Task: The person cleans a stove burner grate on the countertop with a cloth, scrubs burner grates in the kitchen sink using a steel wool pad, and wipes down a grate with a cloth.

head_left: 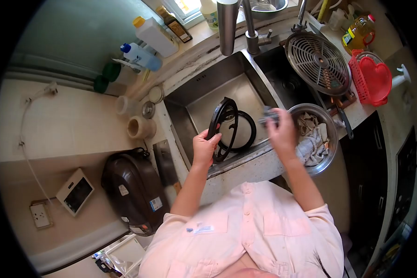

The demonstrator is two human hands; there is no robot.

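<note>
Pale pink short-slv button shirt [245,227], chest pockets, bare forearms.

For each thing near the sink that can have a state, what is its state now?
Black lid ring: held on edge over the sink by the left hand.
Scrubber: gripped in the right hand.
Metal bowl: holds a cloth.
Tap: no water seen running.
Rice cooker: shut.

Black-rimmed lid [227,129] over sink [204,88]
</note>
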